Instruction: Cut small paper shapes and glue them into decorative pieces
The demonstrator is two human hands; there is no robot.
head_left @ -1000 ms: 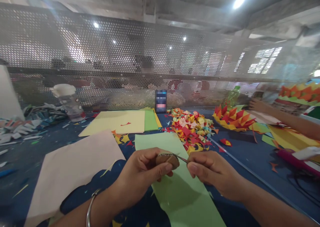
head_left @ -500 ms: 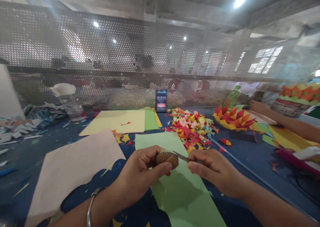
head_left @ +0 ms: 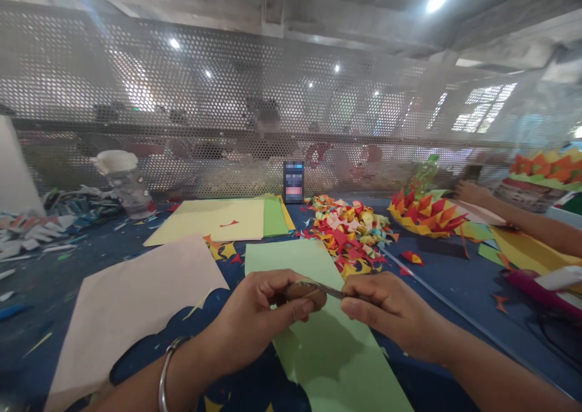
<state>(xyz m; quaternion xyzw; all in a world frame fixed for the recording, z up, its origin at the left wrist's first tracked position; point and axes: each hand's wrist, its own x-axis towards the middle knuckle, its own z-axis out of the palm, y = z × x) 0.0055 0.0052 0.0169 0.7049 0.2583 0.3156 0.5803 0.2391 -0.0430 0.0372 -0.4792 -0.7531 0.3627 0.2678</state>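
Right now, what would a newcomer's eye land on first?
Probably the bright paper scraps, heaped beyond the right hand. Next, the spiky red-orange paper ring, right of that heap. Then the round brown piece in the left hand, above the pale green sheet.

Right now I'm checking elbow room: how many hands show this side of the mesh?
3: the left hand, near centre, holding a brown piece; the right hand, with a thin tool; a co-worker's hand at far right. Another may be hidden.
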